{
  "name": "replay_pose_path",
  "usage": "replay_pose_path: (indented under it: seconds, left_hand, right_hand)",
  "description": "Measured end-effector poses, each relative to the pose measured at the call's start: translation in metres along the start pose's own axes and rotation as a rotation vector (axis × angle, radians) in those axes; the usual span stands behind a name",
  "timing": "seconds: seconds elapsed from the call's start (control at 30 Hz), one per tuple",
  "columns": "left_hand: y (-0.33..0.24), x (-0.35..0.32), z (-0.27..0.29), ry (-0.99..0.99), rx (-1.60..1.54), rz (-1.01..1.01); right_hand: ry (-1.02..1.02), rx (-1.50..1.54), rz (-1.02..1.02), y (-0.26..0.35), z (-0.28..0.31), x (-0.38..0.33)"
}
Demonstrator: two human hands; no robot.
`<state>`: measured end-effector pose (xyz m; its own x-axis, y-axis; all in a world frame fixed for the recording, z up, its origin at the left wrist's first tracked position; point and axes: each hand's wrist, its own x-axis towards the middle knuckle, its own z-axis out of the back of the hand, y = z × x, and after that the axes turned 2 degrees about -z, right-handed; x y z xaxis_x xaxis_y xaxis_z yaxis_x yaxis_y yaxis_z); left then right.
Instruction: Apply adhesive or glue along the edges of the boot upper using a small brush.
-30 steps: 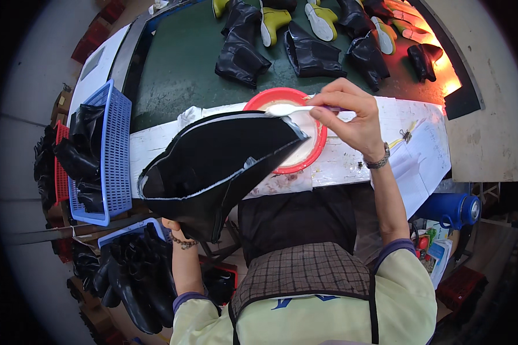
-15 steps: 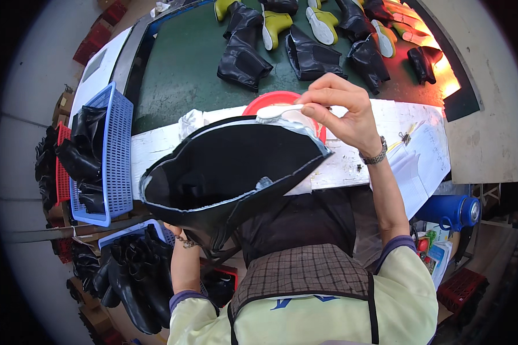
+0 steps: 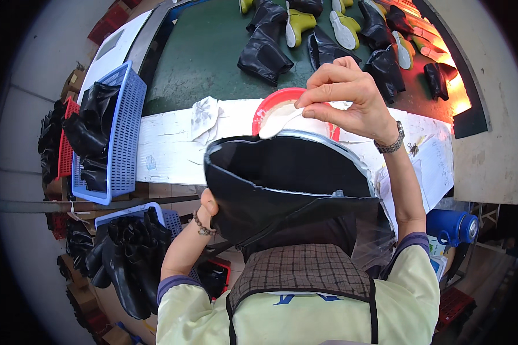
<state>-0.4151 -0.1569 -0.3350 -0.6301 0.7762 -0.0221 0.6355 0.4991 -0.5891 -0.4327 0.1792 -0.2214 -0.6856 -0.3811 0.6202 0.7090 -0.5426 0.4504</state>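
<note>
My right hand (image 3: 345, 95) pinches a small white brush (image 3: 277, 122) between thumb and fingers. Its head meets the far rim of a black boot upper (image 3: 276, 215), whose wide opening faces up. A whitish, wet-looking band runs along that rim. Low on the upper's left side, my left hand (image 3: 209, 202) grips it; the thumb shows and the other fingers are hidden. Just behind the brush, a red bowl (image 3: 261, 113) with pale paste inside stands on the white board (image 3: 170, 135), partly covered by my right hand.
Black boots (image 3: 265, 54) and yellow-soled ones (image 3: 345, 30) lie on the green surface (image 3: 195, 52), with an orange glow at right. Blue baskets (image 3: 133, 123) of black boots stand left. A crumpled cloth (image 3: 205, 118), papers (image 3: 429, 167) and a blue flask (image 3: 452, 221) surround me.
The boot upper has shifted right and turned, and my left hand has come into clearer view beside it. The brush now meets the rim nearer its left end. My view has shifted slightly.
</note>
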Motion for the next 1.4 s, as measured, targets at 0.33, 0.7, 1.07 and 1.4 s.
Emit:
replay_pose_path:
  seconds: [0.33, 0.7, 1.07, 1.4]
  left_hand:
    - [0.004, -0.01, -0.019, 0.034, -0.115, 0.059]
    - [-0.097, 0.034, 0.024, -0.223, 0.349, -0.284]
    - [-0.22, 0.272, 0.186, -0.412, 1.745, -0.493]
    - [-0.273, 0.247, 0.183, -0.568, 2.512, -0.863]
  right_hand:
    - [0.069, 0.04, 0.078, -0.004, -0.04, 0.024]
    - [-0.547, 0.416, -0.867, -0.095, -0.039, -0.117]
    - [-0.851, 0.28, -1.067, -0.099, -0.103, -0.166]
    - [-0.833, 0.301, -1.103, -0.097, -0.096, -0.169]
